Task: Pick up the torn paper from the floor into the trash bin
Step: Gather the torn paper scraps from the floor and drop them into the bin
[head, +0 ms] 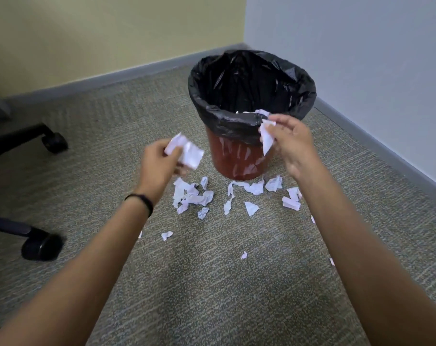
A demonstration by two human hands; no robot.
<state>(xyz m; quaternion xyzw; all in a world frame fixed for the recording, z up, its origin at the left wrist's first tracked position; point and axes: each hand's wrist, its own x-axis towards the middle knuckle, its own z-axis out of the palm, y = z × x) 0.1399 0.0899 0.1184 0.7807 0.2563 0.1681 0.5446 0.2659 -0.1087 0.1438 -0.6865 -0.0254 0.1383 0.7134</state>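
A red trash bin (238,158) with a black liner bag (252,91) stands in the room corner. Several white scraps of torn paper (192,196) lie on the carpet in front of it. My left hand (159,161) grips a crumpled bunch of paper pieces (187,152) to the left of the bin, above the floor. My right hand (290,141) pinches a torn strip of paper (267,137) at the bin's near rim. Some white paper (247,112) shows inside the liner.
Black office chair legs with castors (54,142) (41,247) stand at the left. Two walls with grey baseboards meet behind the bin. Small scraps lie scattered nearer to me (166,235) (244,255).
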